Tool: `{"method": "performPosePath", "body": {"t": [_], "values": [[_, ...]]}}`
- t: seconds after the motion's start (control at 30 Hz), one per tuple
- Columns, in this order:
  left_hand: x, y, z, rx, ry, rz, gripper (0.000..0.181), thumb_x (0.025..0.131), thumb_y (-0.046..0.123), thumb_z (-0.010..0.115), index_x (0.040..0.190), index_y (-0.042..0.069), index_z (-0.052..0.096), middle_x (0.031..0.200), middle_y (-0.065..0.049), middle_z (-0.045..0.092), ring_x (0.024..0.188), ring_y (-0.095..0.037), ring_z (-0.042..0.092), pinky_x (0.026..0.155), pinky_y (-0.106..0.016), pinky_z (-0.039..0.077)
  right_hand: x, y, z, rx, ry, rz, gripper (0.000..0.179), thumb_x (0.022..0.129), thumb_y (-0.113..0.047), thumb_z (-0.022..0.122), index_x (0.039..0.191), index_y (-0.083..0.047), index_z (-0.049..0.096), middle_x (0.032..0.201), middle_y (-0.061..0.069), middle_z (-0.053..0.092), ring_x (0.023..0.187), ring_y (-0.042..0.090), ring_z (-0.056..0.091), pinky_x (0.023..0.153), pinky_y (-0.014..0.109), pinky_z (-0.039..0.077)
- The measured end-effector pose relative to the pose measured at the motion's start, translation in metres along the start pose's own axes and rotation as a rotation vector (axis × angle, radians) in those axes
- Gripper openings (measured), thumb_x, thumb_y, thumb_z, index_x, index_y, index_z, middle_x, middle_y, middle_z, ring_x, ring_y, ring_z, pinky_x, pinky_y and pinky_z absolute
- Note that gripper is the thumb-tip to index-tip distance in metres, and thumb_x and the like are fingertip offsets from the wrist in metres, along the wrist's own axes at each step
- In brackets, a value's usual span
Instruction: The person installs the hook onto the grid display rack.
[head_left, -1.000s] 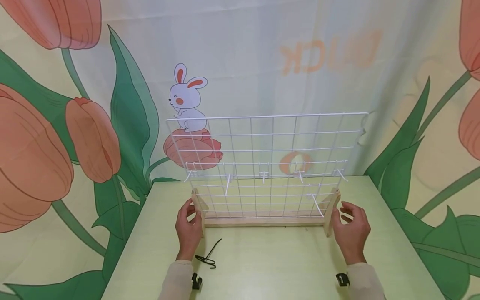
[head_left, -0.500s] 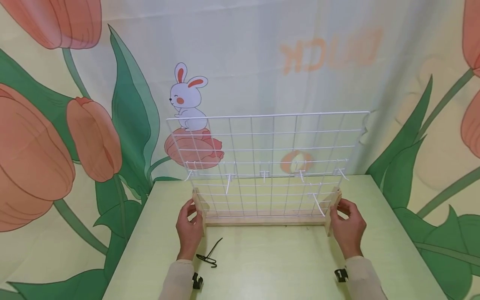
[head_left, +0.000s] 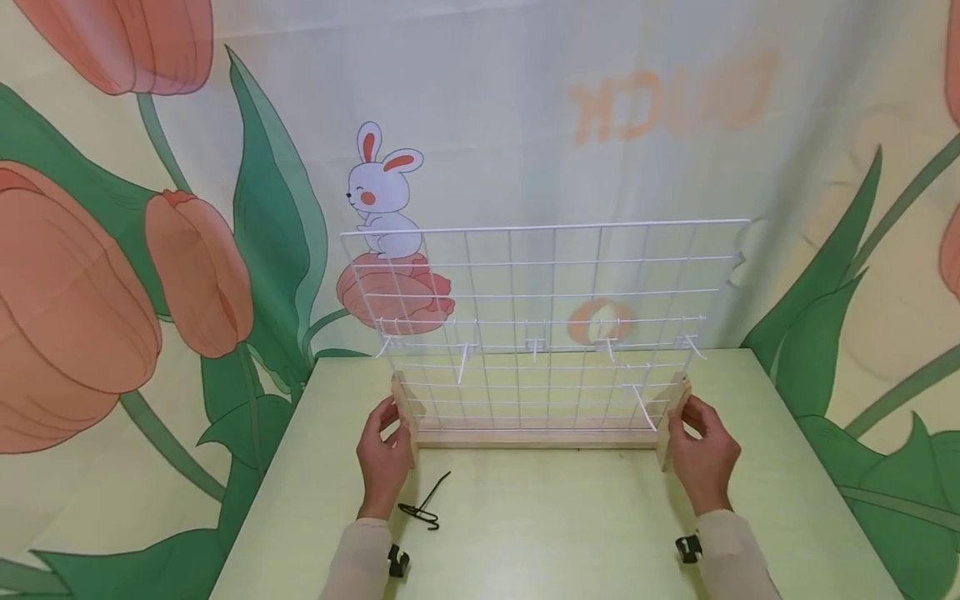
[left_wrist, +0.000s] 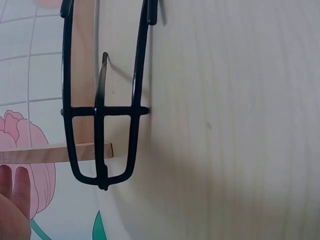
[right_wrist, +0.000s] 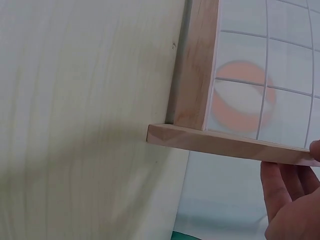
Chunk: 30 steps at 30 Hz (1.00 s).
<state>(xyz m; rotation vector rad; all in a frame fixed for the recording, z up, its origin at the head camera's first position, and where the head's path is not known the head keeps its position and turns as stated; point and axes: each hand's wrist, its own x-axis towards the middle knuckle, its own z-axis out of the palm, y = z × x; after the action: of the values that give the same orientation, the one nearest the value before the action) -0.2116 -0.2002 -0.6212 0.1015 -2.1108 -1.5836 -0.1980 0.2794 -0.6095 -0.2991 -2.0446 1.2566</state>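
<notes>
A white wire grid rack (head_left: 555,227) stands upright in a wooden base, with a light wood rail (head_left: 536,443) along its bottom. My left hand (head_left: 385,454) holds the left wooden side piece (head_left: 403,408), its fingers bent at the outer edge. At the opposite end my right hand (head_left: 705,458) pinches the right wooden side piece (right_wrist: 225,144). In the right wrist view, thumb and fingers lie on opposite faces of that board. Only some fingers (left_wrist: 20,187) of the left hand show in the left wrist view, right at the board.
Several white hooks (head_left: 462,363) hang on the grid, some jutting forward. A small black wire stand (left_wrist: 140,55) lies on the pale table (head_left: 555,533), in front of the rack's left end. Behind hangs a printed cloth (head_left: 510,108) with tulips and a rabbit.
My right hand has moved inward from beside the right side piece and taken hold of it. The left hand stays in place. The head view has shifted slightly.
</notes>
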Motion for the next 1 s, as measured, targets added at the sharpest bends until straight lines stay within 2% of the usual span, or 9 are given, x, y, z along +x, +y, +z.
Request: {"method": "performPosePath", "body": {"t": [0.13,0.23,0.43,0.5,0.67,0.87,1.0], "values": [[-0.001,0.0,-0.003,0.003,0.012,0.011,0.047,0.101,0.01,0.071,0.145,0.021,0.062,0.135,-0.008,0.068,0.129,-0.026,0.066,0.099,-0.037,0.061,0.0,0.003,0.0,0.0,-0.002,-0.005,0.033,0.096,-0.016,0.078,0.128,-0.009,0.075,0.116,0.014,0.08,0.095,-0.024,0.06,0.082,0.004,0.052],[-0.003,0.001,-0.005,-0.002,0.021,0.001,0.046,0.101,0.01,0.071,0.145,0.018,0.062,0.136,-0.01,0.067,0.13,-0.028,0.065,0.101,-0.046,0.059,0.0,0.004,0.0,-0.001,-0.006,-0.012,0.033,0.096,-0.016,0.078,0.129,-0.008,0.074,0.117,0.013,0.08,0.095,-0.024,0.06,0.083,0.002,0.05],[-0.013,0.005,-0.01,-0.013,-0.009,-0.043,0.046,0.1,0.007,0.07,0.145,0.016,0.061,0.138,-0.016,0.064,0.129,-0.026,0.064,0.102,-0.032,0.059,0.001,0.005,0.0,-0.031,-0.019,-0.004,0.034,0.098,-0.018,0.076,0.13,-0.01,0.074,0.119,0.013,0.079,0.095,-0.024,0.058,0.083,0.001,0.049],[-0.018,0.007,-0.013,-0.006,-0.017,-0.049,0.046,0.1,0.008,0.071,0.144,0.017,0.062,0.138,-0.015,0.065,0.128,-0.022,0.064,0.1,-0.027,0.058,0.002,0.006,0.0,-0.039,-0.021,-0.006,0.034,0.098,-0.019,0.076,0.131,-0.01,0.073,0.119,0.013,0.079,0.095,-0.024,0.058,0.083,0.002,0.05],[-0.029,0.011,-0.017,0.017,-0.041,-0.067,0.043,0.1,0.009,0.071,0.143,0.011,0.063,0.137,-0.014,0.065,0.127,-0.025,0.065,0.1,-0.034,0.059,0.002,0.008,0.002,-0.048,-0.018,-0.018,0.032,0.098,-0.017,0.076,0.13,-0.009,0.074,0.119,0.012,0.079,0.096,-0.025,0.056,0.083,0.001,0.049],[-0.041,0.013,-0.019,0.069,-0.072,-0.082,0.039,0.099,0.007,0.072,0.138,0.008,0.066,0.131,-0.015,0.067,0.123,-0.03,0.067,0.096,-0.033,0.062,0.002,0.008,0.003,-0.033,-0.025,-0.017,0.032,0.098,-0.017,0.075,0.129,-0.009,0.074,0.118,0.014,0.079,0.095,-0.025,0.056,0.081,-0.003,0.046],[-0.049,0.012,-0.021,0.106,-0.095,-0.085,0.036,0.099,0.006,0.073,0.134,0.008,0.069,0.127,-0.015,0.069,0.121,-0.03,0.069,0.096,-0.039,0.062,0.003,0.009,0.003,-0.017,-0.031,-0.029,0.031,0.098,-0.015,0.076,0.128,-0.008,0.074,0.116,0.015,0.079,0.095,-0.023,0.058,0.079,-0.002,0.047]]}}
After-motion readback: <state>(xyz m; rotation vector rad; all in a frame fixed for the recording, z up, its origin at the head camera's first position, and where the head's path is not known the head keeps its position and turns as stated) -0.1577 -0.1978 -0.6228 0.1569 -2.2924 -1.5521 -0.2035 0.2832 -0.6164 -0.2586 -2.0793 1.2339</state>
